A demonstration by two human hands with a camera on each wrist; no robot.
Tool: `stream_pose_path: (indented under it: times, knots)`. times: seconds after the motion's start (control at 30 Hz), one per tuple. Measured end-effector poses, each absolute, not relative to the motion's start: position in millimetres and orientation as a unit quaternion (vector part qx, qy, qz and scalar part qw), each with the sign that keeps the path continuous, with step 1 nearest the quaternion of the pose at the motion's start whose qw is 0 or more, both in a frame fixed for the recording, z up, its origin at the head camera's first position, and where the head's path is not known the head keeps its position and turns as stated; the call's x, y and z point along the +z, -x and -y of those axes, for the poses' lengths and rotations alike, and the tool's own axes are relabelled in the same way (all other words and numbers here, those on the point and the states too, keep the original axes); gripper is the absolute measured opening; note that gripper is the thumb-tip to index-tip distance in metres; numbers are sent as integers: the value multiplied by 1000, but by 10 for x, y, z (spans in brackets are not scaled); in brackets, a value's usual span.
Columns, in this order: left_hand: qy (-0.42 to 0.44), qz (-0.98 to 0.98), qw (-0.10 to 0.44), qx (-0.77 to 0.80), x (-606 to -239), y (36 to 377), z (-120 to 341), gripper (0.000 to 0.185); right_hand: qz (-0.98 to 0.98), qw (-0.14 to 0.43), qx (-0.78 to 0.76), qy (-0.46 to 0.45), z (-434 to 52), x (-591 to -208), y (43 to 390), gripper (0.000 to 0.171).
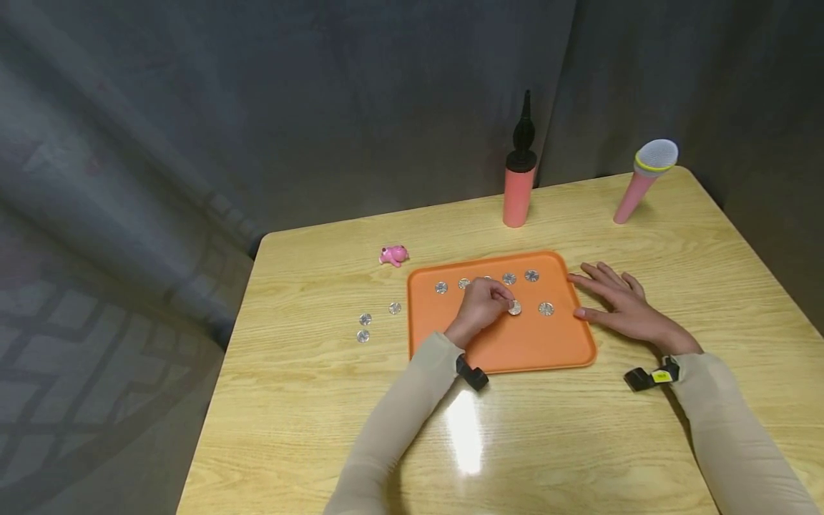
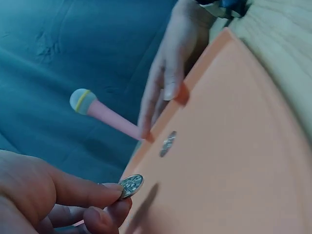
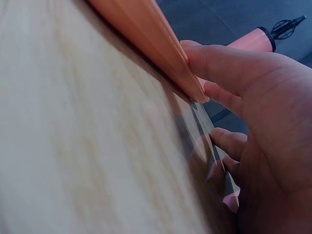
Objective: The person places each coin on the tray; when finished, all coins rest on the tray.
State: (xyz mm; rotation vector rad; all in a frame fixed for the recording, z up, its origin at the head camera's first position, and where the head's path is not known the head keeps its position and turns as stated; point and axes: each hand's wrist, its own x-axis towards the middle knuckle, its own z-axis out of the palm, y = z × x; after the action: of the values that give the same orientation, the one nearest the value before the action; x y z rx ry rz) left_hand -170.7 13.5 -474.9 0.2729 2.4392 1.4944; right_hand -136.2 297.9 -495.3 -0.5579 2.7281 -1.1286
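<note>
Between thumb and fingertips my left hand [image 1: 483, 305] pinches a silver coin [image 2: 132, 186], held just over the orange tray [image 1: 528, 350]. Several more coins lie in the tray: a row along its far side, partly covered by that hand, and one coin [image 1: 546, 309] nearer the right. My right hand [image 1: 627, 307] touches the tray's right rim with thumb and fingertips, its fingers extended. On the table left of the tray lie three coins, among them one coin [image 1: 395, 307] closest to the rim.
A small pink toy figure [image 1: 394, 255] lies behind the tray's left corner. Farther back stand a pink balloon pump [image 1: 518, 193] with a black nozzle and a pink toy microphone [image 1: 637, 189]. Dark curtains [image 1: 386, 107] hang behind the wooden table [image 1: 290, 429].
</note>
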Motion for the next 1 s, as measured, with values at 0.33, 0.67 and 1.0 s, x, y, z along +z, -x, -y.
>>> stream_pose_path:
  times: [0.33, 0.67, 1.0]
  knots:
    - [-101, -905, 100, 401, -4772, 1669, -245, 5, -907, 63, -372, 184, -2982, -4943, 1368, 69]
    - [-131, -934, 70, 326, -4750, 1606, -324, 6, -908, 65, -371, 183, -2981, -4963, 1370, 69]
    - [-146, -946, 50, 286, -4796, 1611, -355, 8, -909, 64, -371, 182, -2980, -4964, 1376, 69]
